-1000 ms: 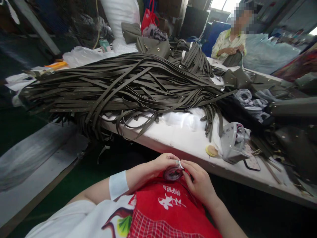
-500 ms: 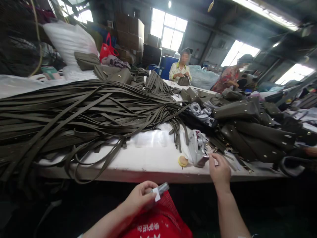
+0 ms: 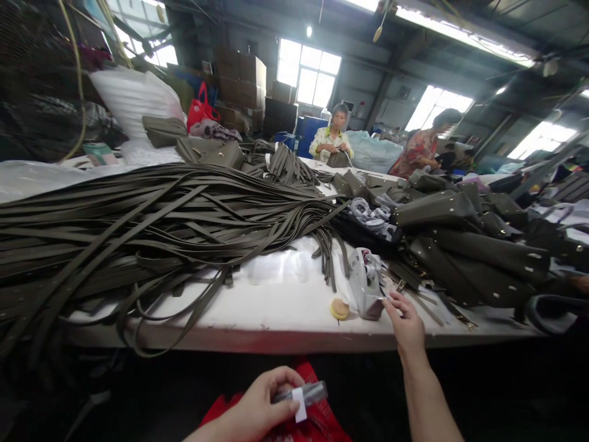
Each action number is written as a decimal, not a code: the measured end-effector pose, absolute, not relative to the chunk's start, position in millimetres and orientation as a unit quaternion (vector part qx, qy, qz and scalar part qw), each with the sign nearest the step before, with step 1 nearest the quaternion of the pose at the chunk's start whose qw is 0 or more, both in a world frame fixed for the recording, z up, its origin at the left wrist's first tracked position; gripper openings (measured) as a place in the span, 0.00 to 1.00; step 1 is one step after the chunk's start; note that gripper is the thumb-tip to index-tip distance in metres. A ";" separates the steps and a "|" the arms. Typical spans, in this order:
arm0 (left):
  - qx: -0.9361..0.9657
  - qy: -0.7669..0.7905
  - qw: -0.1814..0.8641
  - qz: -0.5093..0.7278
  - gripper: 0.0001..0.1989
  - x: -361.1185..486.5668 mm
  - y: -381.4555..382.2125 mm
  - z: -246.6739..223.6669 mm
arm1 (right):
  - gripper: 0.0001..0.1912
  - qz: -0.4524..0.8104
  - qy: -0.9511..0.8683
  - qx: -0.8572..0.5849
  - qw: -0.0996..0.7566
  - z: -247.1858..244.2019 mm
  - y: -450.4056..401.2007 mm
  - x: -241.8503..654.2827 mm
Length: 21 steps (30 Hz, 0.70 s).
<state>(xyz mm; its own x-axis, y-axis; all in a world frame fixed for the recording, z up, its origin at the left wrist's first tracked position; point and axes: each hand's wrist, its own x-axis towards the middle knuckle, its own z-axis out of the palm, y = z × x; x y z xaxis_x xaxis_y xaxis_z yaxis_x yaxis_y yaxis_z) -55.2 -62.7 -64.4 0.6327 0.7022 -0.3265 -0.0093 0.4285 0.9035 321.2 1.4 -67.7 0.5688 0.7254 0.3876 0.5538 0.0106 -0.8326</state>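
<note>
My left hand (image 3: 271, 399) is closed around a small grey roll (image 3: 315, 393) wrapped in clear film, with a white label (image 3: 300, 405) on it, above the red apron (image 3: 322, 423). Further right, my right hand (image 3: 405, 316) is at the front edge of a grey tape dispenser (image 3: 365, 285), thumb and fingertips close together; whatever lies between them is too small to make out. A round yellow-rimmed disc (image 3: 339, 309) lies just left of the dispenser on the white table (image 3: 271, 307).
Long dark straps (image 3: 184, 215) cover the table's left side and hang over its front edge. Dark bags (image 3: 488, 264) are heaped at the right. White rolled bands (image 3: 368, 212) lie behind the dispenser. Two people work across the table, one in a light shirt (image 3: 330, 144).
My left hand, with the roll, sits lower in the view and slightly further right. My right hand has shifted a little left, to the dispenser's front edge. The camera view has tilted up slightly.
</note>
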 end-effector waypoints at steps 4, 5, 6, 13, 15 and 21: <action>0.481 0.352 0.767 0.239 0.23 -54.0 -60.7 -65.9 | 0.19 0.068 -0.437 -0.730 0.521 -80.0 -14.8 320.4; 0.481 0.349 0.767 0.241 0.23 -53.3 -60.2 -65.8 | 0.20 0.082 -0.432 -0.735 0.517 -83.3 -16.1 321.1; 0.482 0.348 0.767 0.242 0.23 -52.5 -59.9 -65.7 | 0.20 0.096 -0.427 -0.737 0.515 -86.4 -16.4 321.9; 0.487 0.356 0.754 0.259 0.23 -52.9 -60.7 -62.2 | 0.22 0.105 -0.430 -0.740 0.507 -95.2 -7.6 327.3; 0.483 0.355 0.752 0.275 0.23 -54.4 -60.8 -59.9 | 0.22 0.090 -0.430 -0.746 0.500 -94.3 -5.3 328.3; 0.458 0.391 0.733 0.317 0.21 -56.8 -61.0 -55.4 | 0.20 0.035 -0.435 -0.784 0.441 -88.6 -12.2 333.3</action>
<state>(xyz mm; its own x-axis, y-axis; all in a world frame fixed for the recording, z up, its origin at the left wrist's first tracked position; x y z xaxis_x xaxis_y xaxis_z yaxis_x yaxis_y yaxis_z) -56.8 -61.0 -55.4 0.4938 0.8227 -0.2816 -0.1069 0.3788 0.9193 333.3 -12.2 -88.6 0.6186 0.7136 0.3288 0.6518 -0.2324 -0.7220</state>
